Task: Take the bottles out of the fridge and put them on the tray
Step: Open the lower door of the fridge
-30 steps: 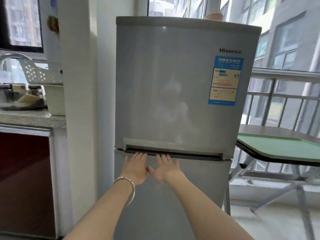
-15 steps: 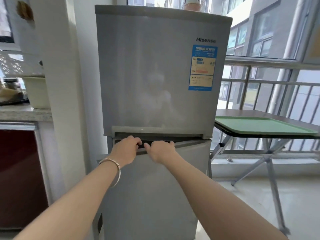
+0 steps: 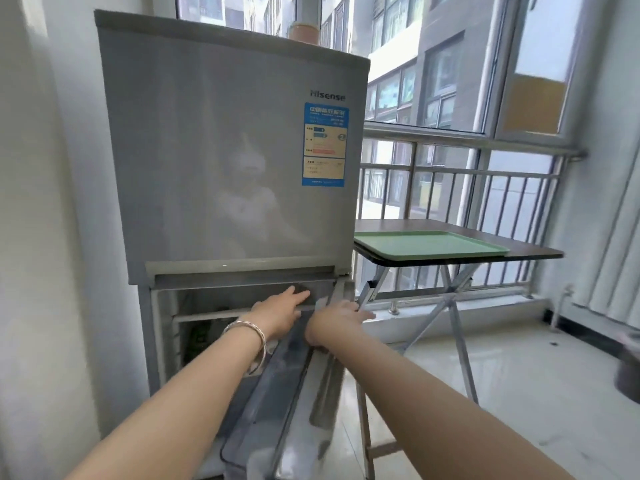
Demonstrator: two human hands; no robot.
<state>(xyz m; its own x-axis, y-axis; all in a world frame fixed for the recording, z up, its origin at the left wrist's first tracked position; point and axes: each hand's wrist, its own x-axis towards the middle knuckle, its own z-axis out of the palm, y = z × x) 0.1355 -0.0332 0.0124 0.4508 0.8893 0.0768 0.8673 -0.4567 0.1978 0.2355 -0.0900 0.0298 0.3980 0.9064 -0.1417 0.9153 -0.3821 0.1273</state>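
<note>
A grey two-door fridge (image 3: 228, 150) stands in front of me. Its upper door is closed; its lower door (image 3: 277, 386) stands swung wide to the right. My left hand (image 3: 280, 311), bracelet on the wrist, lies flat with fingers stretched on the top edge of that door. My right hand (image 3: 337, 322) rests beside it on the same edge, fingers spread. The lower compartment (image 3: 194, 327) is dim, with a white shelf rail and something dark green below; no bottle can be made out. An empty green tray (image 3: 433, 244) lies on a folding table to the right.
The folding table (image 3: 526, 252) with crossed metal legs stands close beside the fridge, in front of a railing and windows. A white wall (image 3: 41, 237) borders the fridge on the left. A dark bin (image 3: 628, 368) sits at the far right on the glossy tiled floor.
The lower fridge door has swung from barely cracked to wide open toward the right. Both hands followed its top edge and their fingers uncurled. My view turned right.
</note>
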